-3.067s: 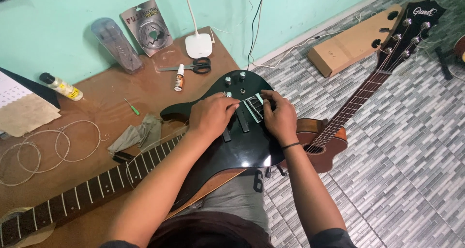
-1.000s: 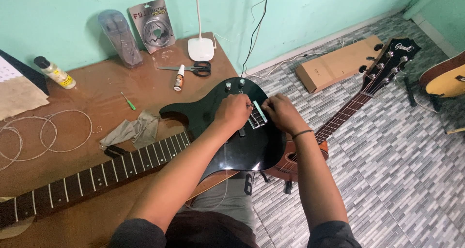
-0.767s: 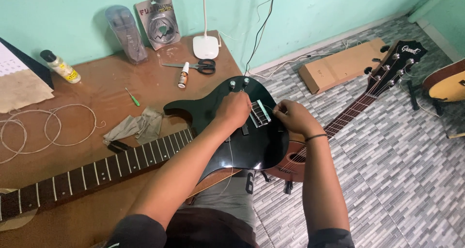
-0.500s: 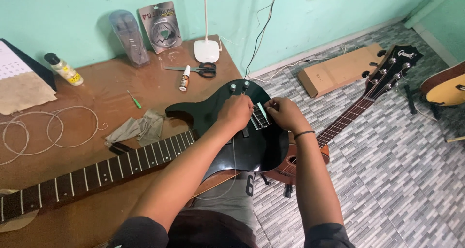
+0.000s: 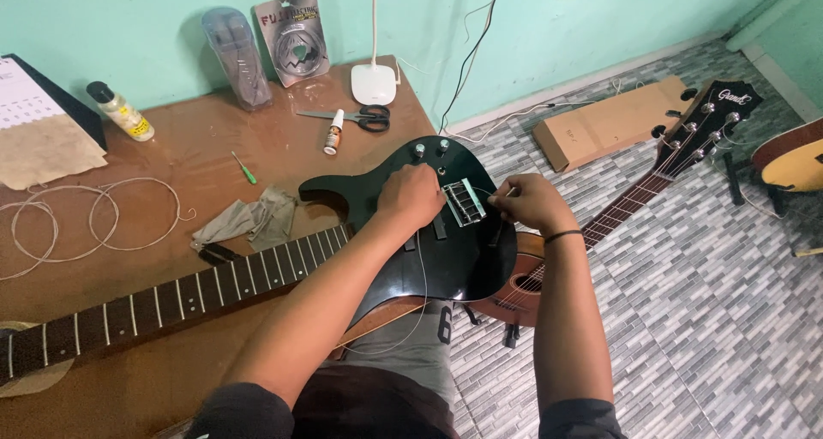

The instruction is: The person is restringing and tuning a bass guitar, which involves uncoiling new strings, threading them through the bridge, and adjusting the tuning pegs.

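Glossy black guitar body (image 5: 446, 250), brown table (image 5: 171, 147)

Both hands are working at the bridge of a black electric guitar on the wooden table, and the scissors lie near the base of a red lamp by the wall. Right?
Not quite: the lamp base is white, not red, as the head view shows. The rest holds: the left hand and right hand are at the bridge of the black electric guitar on the wooden table, scissors beside the lamp base.

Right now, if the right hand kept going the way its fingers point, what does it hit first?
The right hand points left across the black electric guitar body, so it would likely meet the metal bridge first, then the left hand. Height above the bridge is unclear.
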